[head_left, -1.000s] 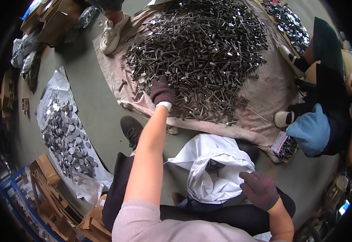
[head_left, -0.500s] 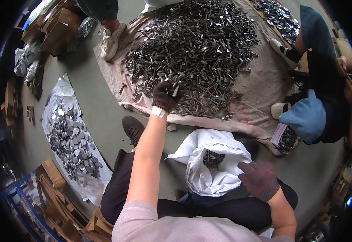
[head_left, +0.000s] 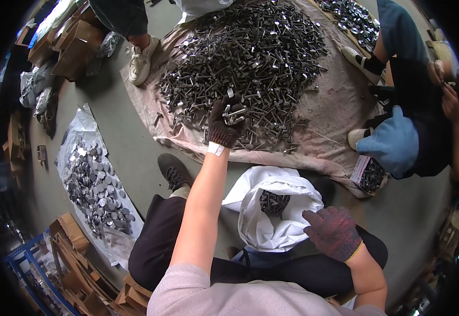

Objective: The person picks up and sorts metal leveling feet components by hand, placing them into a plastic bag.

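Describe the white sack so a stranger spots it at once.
Find the big pile of dark metal parts on the pinkish cloth. Below it in view, beside the gloved right hand, is the white sack. Its gaping mouth shows dark parts inside, unlike the plastic sheet under grey discs at left.

Along the bottom of the frame you wear a pale pinkish-grey top (head_left: 250,300) with a short sleeve (head_left: 179,276). Your dark trousers (head_left: 155,239) spread to either side. A dark knit glove covers your left hand (head_left: 224,129), a white patch (head_left: 215,149) below its cuff. At lower right, your right hand (head_left: 334,234) wears a reddish-mottled dark glove with yellow cuff edging (head_left: 353,252). Your laced shoe (head_left: 174,171), left of centre, is dark.
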The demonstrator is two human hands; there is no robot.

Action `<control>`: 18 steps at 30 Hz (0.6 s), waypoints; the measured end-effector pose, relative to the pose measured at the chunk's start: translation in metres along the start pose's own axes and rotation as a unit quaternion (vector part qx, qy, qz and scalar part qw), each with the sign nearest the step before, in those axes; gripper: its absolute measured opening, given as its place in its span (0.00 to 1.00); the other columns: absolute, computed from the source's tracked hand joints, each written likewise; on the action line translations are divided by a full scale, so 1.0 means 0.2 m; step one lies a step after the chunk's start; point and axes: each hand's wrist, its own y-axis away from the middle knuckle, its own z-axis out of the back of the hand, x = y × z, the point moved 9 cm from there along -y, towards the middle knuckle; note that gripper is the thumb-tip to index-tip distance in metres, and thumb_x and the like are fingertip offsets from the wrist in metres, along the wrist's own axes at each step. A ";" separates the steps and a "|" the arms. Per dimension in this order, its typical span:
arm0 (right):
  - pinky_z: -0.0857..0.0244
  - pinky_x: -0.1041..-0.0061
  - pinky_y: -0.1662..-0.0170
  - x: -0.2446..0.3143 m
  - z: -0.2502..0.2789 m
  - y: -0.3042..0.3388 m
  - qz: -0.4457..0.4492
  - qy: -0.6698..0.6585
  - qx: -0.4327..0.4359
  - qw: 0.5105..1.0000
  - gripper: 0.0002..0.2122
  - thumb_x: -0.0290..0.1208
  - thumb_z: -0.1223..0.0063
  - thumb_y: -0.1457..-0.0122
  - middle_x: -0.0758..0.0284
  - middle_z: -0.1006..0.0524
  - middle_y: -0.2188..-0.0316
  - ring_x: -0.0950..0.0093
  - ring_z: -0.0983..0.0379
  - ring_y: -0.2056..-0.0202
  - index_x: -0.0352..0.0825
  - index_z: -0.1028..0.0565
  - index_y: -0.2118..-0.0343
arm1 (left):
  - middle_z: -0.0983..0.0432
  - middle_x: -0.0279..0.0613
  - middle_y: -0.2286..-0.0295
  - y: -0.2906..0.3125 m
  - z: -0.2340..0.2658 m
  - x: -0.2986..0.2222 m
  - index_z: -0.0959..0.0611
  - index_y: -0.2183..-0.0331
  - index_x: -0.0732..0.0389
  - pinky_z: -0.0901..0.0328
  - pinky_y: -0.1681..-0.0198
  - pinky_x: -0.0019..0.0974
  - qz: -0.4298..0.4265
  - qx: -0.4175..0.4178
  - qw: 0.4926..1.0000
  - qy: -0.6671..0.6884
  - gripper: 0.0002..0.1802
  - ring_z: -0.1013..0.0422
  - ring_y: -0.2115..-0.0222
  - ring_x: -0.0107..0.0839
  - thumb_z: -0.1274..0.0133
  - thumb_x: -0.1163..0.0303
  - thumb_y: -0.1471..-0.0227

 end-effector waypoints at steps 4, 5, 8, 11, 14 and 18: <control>0.36 0.63 0.70 0.00 -0.01 0.03 -0.003 0.018 0.000 1.000 0.15 0.40 0.44 0.47 0.65 0.24 0.75 0.65 0.26 0.71 0.41 0.24 0.58 | 0.23 0.50 0.54 0.01 0.01 0.01 0.20 0.55 0.52 0.34 0.48 0.64 -0.180 -0.105 0.967 -0.144 0.14 0.29 0.51 0.54 0.49 0.58 0.40; 0.36 0.63 0.69 0.01 -0.03 0.01 -0.003 0.011 0.024 1.000 0.15 0.40 0.44 0.47 0.65 0.24 0.75 0.65 0.26 0.72 0.41 0.24 0.57 | 0.24 0.50 0.53 0.03 0.01 -0.02 0.20 0.55 0.52 0.34 0.48 0.65 -0.187 -0.109 0.967 -0.137 0.14 0.29 0.51 0.53 0.50 0.58 0.40; 0.36 0.62 0.68 0.00 -0.04 0.02 -0.013 0.006 0.040 0.999 0.15 0.38 0.42 0.48 0.64 0.24 0.74 0.63 0.27 0.71 0.41 0.23 0.58 | 0.24 0.51 0.53 0.02 -0.03 0.06 0.21 0.54 0.52 0.38 0.47 0.70 -0.162 -0.091 0.978 -0.091 0.15 0.31 0.49 0.56 0.51 0.59 0.39; 0.35 0.62 0.67 0.02 -0.02 0.03 -0.008 0.010 0.029 0.999 0.16 0.37 0.40 0.50 0.63 0.24 0.73 0.62 0.27 0.70 0.40 0.23 0.58 | 0.26 0.54 0.51 0.04 -0.04 0.06 0.23 0.53 0.55 0.43 0.42 0.71 -0.213 -0.122 0.954 -0.174 0.20 0.33 0.49 0.64 0.50 0.54 0.43; 0.35 0.62 0.68 0.03 -0.03 0.03 -0.007 0.011 0.030 0.999 0.16 0.37 0.40 0.50 0.63 0.24 0.74 0.62 0.27 0.71 0.40 0.23 0.58 | 0.24 0.53 0.53 0.04 -0.17 0.11 0.20 0.55 0.54 0.40 0.45 0.72 -0.177 0.001 0.971 -0.158 0.28 0.31 0.50 0.62 0.47 0.42 0.47; 0.35 0.62 0.68 0.02 -0.03 0.04 -0.006 0.013 0.017 1.000 0.15 0.38 0.40 0.49 0.63 0.24 0.74 0.62 0.27 0.71 0.41 0.23 0.58 | 0.23 0.53 0.54 0.05 -0.13 0.12 0.21 0.54 0.55 0.40 0.45 0.70 -0.209 -0.097 0.965 -0.126 0.38 0.31 0.50 0.61 0.59 0.31 0.46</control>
